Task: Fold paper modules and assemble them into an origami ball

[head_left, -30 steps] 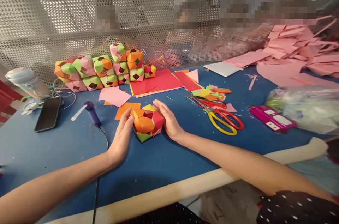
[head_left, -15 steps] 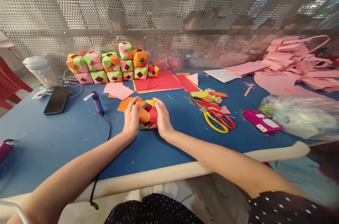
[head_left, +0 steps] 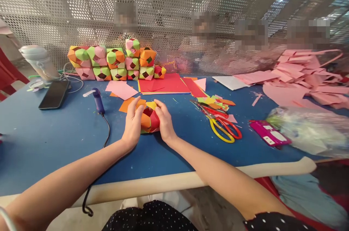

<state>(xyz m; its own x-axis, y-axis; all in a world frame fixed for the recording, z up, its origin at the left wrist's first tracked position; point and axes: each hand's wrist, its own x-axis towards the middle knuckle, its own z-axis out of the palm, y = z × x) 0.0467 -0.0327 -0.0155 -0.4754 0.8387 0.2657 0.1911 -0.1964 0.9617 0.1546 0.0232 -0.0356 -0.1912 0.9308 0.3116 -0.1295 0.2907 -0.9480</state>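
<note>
A folded paper cube (head_left: pixel 149 119) in orange, red, yellow and green rests on the blue table (head_left: pixel 54 140). My left hand (head_left: pixel 133 123) presses against its left side and my right hand (head_left: pixel 163 122) against its right side, so both hands squeeze it between them. The cube's lower part is hidden behind my fingers. An orange paper sheet (head_left: pixel 125 104) lies just behind my left hand.
Several finished paper cubes (head_left: pixel 114 63) are stacked at the back by the perforated screen. Red paper sheets (head_left: pixel 163 84), pink paper (head_left: pixel 121 90), scissors (head_left: pixel 223 123), a glue gun (head_left: pixel 97 100), a phone (head_left: pixel 54 94), a pink box (head_left: pixel 268 133), a plastic bag (head_left: pixel 311 129) and pink scraps (head_left: pixel 302 74) surround me.
My hands have closed in from loosely flanking the cube to pressing it on both sides. The view shifted slightly.
</note>
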